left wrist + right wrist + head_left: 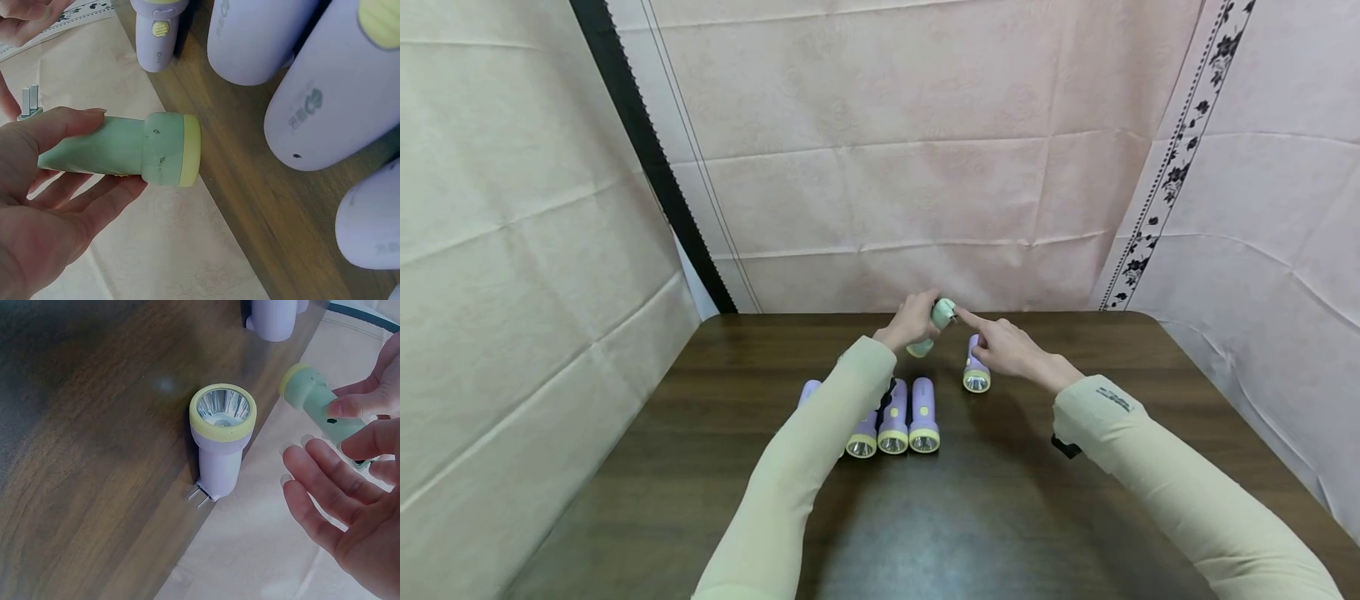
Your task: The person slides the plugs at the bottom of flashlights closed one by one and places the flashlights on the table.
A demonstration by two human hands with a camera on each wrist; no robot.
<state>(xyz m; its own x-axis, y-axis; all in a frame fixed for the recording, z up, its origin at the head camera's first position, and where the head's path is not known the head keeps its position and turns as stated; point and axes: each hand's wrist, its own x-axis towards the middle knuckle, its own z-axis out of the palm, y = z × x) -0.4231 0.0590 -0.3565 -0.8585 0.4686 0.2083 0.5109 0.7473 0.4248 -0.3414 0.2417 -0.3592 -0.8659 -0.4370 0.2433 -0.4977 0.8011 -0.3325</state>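
My left hand (912,320) grips a mint-green flashlight (125,147) with a yellow rim, thumb on one side and fingers beneath. Two flat metal plug prongs (30,100) stick out at its tail end. With its index finger stretched out, my right hand (1007,348) reaches to that tail end; its other fingers are loosely bent and hold nothing. Just beneath the right hand a lilac flashlight (220,450) lies on the table, lens toward me, its own prongs (199,496) folded out.
Several lilac flashlights (923,412) lie side by side near my left forearm, which partly hides the row. They rest on a dark brown wooden table (970,517). Pale cloth (925,200) hangs behind the table's far edge and along both sides.
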